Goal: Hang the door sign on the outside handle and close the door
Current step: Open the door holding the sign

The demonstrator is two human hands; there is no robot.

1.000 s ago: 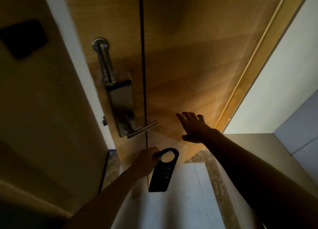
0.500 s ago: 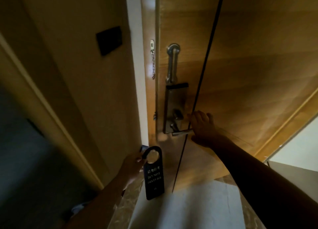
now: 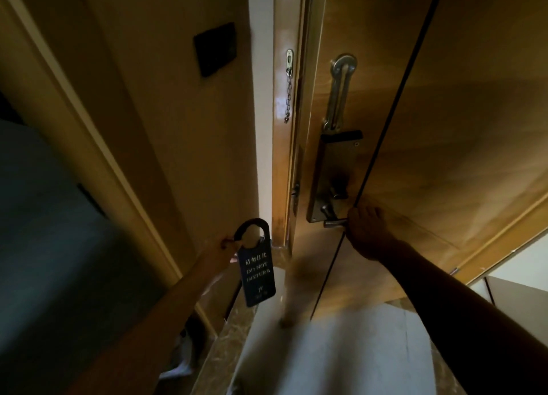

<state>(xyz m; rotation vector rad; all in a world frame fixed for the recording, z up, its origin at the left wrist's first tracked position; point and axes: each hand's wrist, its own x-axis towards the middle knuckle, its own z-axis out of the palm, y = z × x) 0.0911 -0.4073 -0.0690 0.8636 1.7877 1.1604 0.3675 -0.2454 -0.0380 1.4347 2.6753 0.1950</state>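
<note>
A dark "Do Not Disturb" door sign (image 3: pixel 256 271) with a round hook hole hangs from my left hand (image 3: pixel 221 250), which pinches its top loop, low and left of the door edge. The wooden door (image 3: pixel 444 113) fills the right side. Its metal lock plate (image 3: pixel 333 178) carries the inside lever handle (image 3: pixel 335 223). My right hand (image 3: pixel 369 230) is wrapped around the outer end of that lever. The door stands against its frame (image 3: pixel 283 157); I cannot tell if a narrow gap is there. The outside handle is hidden.
A security chain (image 3: pixel 288 96) hangs on the frame and a swing-bar guard (image 3: pixel 338 93) sits above the lock plate. A dark wall switch panel (image 3: pixel 215 48) is on the left wall. Pale floor tiles (image 3: pixel 326 359) with a marble threshold lie below.
My right hand moved left from the door face onto the lever and closed around it. The view swung right to left, and the sign now hangs nearer the door frame.
</note>
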